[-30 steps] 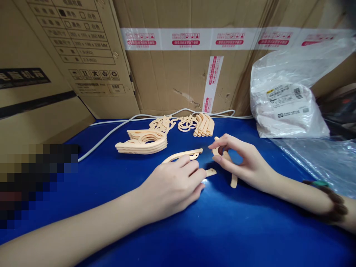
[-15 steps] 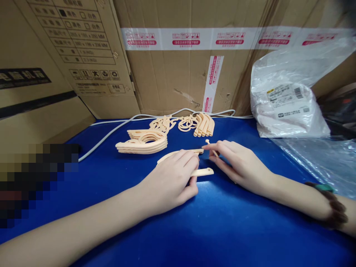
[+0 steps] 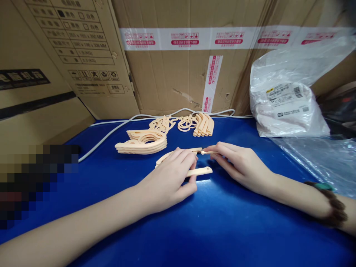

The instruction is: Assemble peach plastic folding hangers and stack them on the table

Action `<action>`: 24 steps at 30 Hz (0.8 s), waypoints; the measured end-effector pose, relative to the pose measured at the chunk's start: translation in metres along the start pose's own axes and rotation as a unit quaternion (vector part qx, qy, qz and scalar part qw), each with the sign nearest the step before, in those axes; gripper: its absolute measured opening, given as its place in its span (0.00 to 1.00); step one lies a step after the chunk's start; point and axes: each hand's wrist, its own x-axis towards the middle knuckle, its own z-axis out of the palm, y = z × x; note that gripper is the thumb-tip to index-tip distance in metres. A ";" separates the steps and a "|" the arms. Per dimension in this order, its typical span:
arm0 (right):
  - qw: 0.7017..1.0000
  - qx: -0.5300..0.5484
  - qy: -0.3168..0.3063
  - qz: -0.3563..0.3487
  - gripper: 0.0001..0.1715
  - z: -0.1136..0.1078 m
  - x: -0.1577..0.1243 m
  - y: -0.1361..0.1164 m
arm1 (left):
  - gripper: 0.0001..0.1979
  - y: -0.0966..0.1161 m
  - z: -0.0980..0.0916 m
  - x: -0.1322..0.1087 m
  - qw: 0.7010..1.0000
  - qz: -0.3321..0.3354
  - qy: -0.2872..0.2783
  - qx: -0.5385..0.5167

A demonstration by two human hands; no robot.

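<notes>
My left hand [image 3: 175, 176] is closed over a beige plastic hanger body [image 3: 200, 171] on the blue tabletop. One arm of that body, with a small hole near its tip, sticks out to the right under my fingers; another curved arm [image 3: 164, 158] shows behind the hand, and the middle is covered. My right hand [image 3: 236, 163] pinches a thin beige rod [image 3: 208, 152] between thumb and fingers. The rod's knobbed end points left and lies close against the tip of the rear arm; whether they touch I cannot tell. The rod's other end is hidden in the hand.
Behind my left hand lies a stack of beige hanger bodies [image 3: 141, 148]. Farther back are loose hooks [image 3: 187, 123] and a row of curved arm pieces [image 3: 204, 125]. A white cable [image 3: 104, 139] runs along cardboard boxes [image 3: 172, 78]. A white plastic bag [image 3: 289, 107] stands at right.
The rod in my right hand has swung from steeply upright to nearly level, its knobbed end coming down and left to the rear arm's tip. My left hand has shifted slightly left with the hanger body.
</notes>
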 end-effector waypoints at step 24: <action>0.994 0.106 -0.024 0.010 0.14 -0.005 -0.001 -0.002 | 0.01 -0.006 0.001 0.000 0.996 -0.016 0.075 -0.054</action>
